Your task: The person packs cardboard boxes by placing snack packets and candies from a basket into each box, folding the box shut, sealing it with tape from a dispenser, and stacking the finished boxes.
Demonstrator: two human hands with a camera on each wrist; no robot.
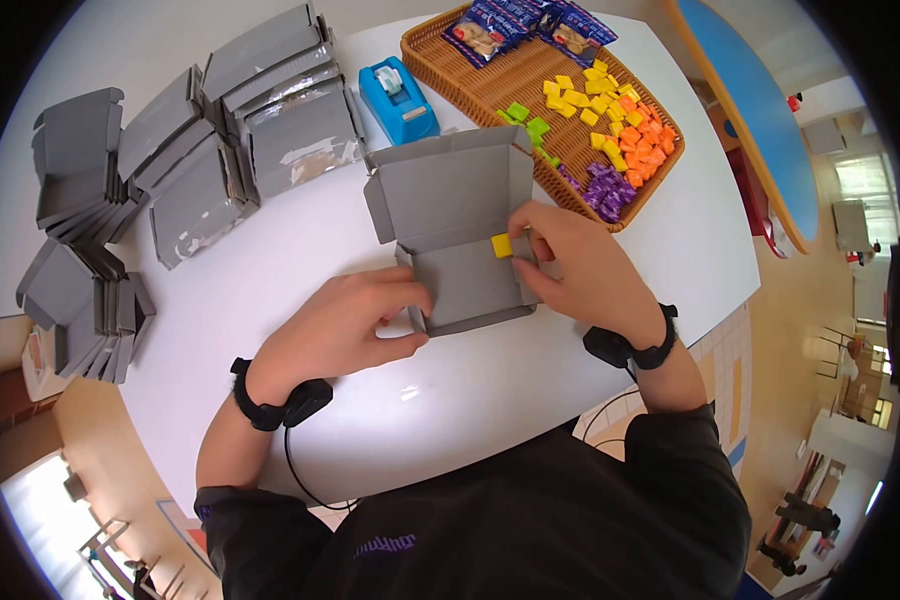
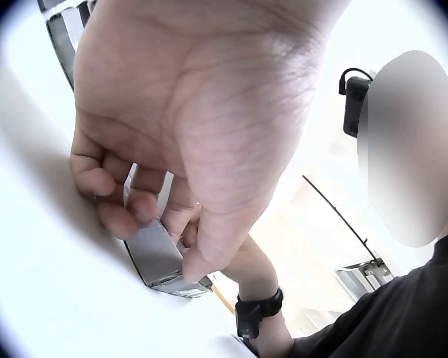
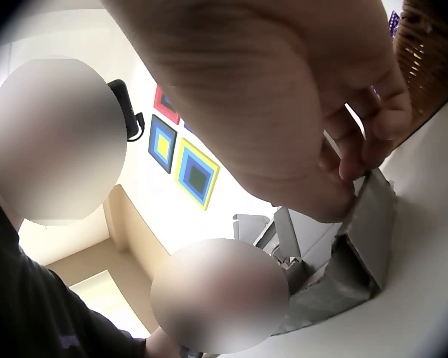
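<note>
A grey cardboard box [image 1: 460, 275] lies on the white table in front of the person, its lid [image 1: 450, 190] raised at the back. One small yellow square piece [image 1: 501, 246] is inside, close to the right wall. The left hand [image 1: 355, 315] holds the box's front left corner, with the index finger over the wall and the thumb at the front. Across from it, the right hand [image 1: 575, 260] grips the right wall between thumb and fingers, its index fingertip beside the yellow piece. The right wrist view shows the box's side wall [image 3: 369, 231] right below that hand.
Behind the box, a wicker basket [image 1: 450, 75] holds yellow, orange, green and purple small pieces plus blue snack packets [image 1: 495, 30]. A blue tape dispenser [image 1: 398, 100] stands left of it. Several grey boxes [image 1: 305, 140] are stacked at the back left, with open ones [image 1: 80, 165] further left.
</note>
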